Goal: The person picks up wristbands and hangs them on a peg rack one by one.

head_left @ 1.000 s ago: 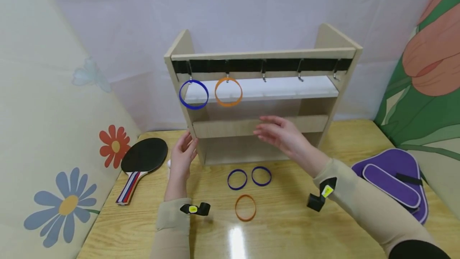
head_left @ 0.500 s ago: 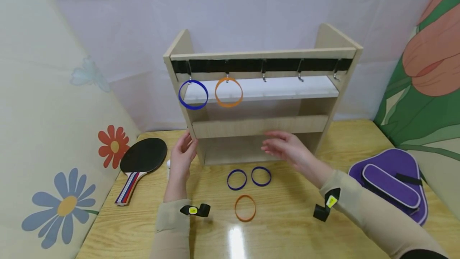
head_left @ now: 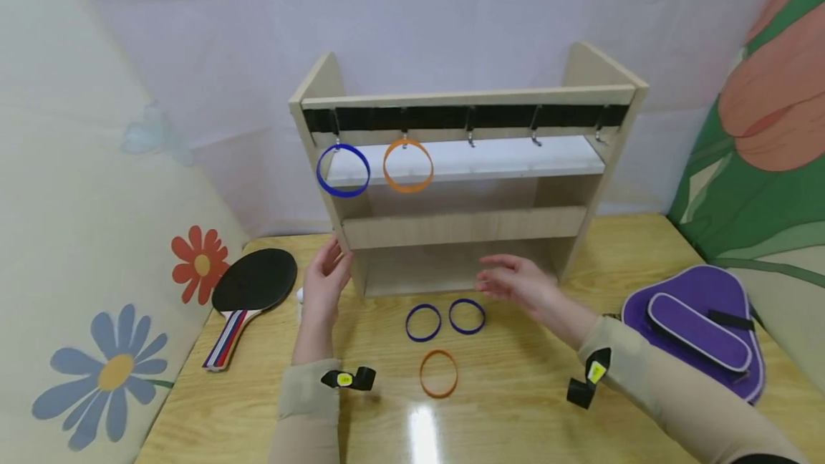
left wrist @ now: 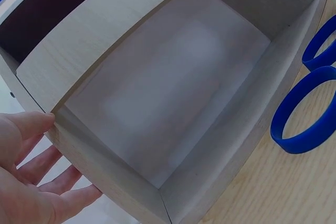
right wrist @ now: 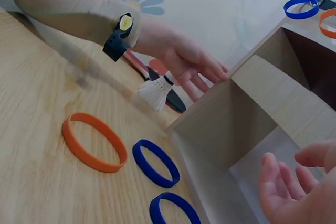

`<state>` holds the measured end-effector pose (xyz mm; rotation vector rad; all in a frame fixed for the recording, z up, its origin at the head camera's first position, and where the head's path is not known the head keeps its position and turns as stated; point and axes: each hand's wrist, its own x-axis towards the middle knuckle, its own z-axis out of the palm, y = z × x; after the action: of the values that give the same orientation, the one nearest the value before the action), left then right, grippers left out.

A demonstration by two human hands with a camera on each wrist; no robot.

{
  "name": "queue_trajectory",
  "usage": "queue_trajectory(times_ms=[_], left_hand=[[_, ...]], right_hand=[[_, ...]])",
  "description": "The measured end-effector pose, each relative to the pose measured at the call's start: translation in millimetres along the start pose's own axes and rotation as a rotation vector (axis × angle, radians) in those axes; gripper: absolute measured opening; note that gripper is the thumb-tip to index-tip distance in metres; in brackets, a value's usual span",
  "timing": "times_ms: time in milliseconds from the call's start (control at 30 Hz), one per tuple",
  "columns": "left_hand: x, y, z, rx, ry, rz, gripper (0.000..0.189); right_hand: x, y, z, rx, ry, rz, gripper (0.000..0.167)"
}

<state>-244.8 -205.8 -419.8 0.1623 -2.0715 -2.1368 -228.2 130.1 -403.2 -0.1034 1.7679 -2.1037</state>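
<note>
Paddle: (head_left: 256, 279) lies along the table's (head_left: 515, 392) left edge; little seems to threaten it there.
Shuttlecock: (right wrist: 156, 93) on the table beside the left hand, so a careless pull of that wrist could send it rolling.
Left hand: (head_left: 324, 279) fingers apart and nothing enclosed, thumb on the shelf's left front edge, fingers along its outer side; an uneven push could twist the shelf.
Shelf: (head_left: 464, 226) upright towards the table's far edge; a jolt might set the hung bands swinging.
Hung bands: blue (head_left: 348, 193) and orange (head_left: 407, 189), below the shelf's top front edge at its left end; a brush from below could lift either off its hook.
Loose bands: left blue (head_left: 422, 339), orange (head_left: 438, 394) and right blue (head_left: 467, 331), on the table before the shelf's lower front edge; the blue pair lie close enough that a wide grasp could drag both.
Bare hooks: (head_left: 536, 139) three, centre to right; small tips, easily missed by a band.
Right hand: (head_left: 515, 283) fingers parted, holding nothing, before the lower opening; its height is hard to judge, so knuckles might bump the shelf.
Case: (head_left: 699, 346) by the table's right edge; the right forearm could nudge it.
</note>
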Motion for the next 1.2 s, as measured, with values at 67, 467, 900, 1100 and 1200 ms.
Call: queue_trajectory(times_ms=[67,467,900,1100,1200], left_hand=[[-0.3,-0.4,-0.3,-0.007,0.0,0.005,0.053],[-2.0,-2.7,-0.6,0.014,-0.018,0.018,0.052],[1.2,-3.1,-0.5,-0.005,-0.025,0.018,0.052],[-1.2,-3.1,-1.5,0.015,-0.014,0.002,0.052],[-1.3,-3.2,-0.5,0.019,-0.01,0.001,0.051]], right_hand=[[0.0,3.7,-1.2,-0.011,-0.003,0.001,0.053],[-0.7,20.8,-9.8,-0.033,-0.002,0.036,0.052],[4.2,34.9,-16.7,-0.123,0.021,0.058,0.05],[9.2,44.5,-18.4,-0.124,0.003,0.065,0.05],[10.7,49.2,-20.3,-0.136,0.014,0.065,0.049]])
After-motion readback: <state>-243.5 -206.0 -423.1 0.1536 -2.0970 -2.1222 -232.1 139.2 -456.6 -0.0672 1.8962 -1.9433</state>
